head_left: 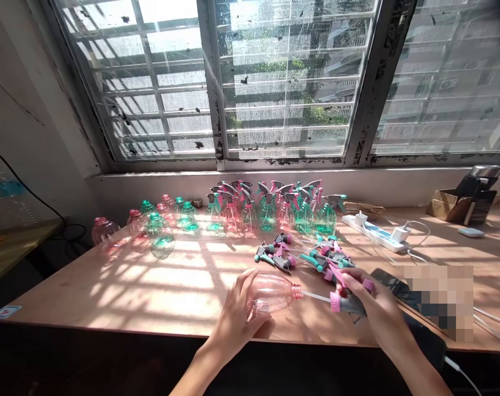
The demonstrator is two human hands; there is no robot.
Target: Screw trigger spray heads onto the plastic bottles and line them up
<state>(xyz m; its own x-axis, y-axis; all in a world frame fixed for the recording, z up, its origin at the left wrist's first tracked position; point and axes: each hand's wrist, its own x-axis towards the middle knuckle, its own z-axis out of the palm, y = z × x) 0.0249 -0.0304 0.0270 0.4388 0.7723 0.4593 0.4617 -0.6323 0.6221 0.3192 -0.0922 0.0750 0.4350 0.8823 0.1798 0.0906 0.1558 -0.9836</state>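
Note:
My left hand (238, 309) is wrapped round a clear pink bottle (271, 294), which lies on its side with the neck facing right. In my right hand (377, 305) is a grey spray trigger head (351, 303) with a pink collar. Its thin dip tube (316, 297) reaches to the bottle's mouth, its tip inside the neck. The collar is apart from the neck. Just beyond my right hand lies a pile of loose trigger heads (326, 256), pink, teal and grey. A smaller group of trigger heads (276, 254) rests to its left.
Rows of bottles with trigger heads fitted (268, 214) stand along the back of the table (183, 297). Several open bottles (161, 236), pink and green, stand at the left. Toward the right are a power strip (375, 232), a cardboard box (445, 206) and dark devices with cables.

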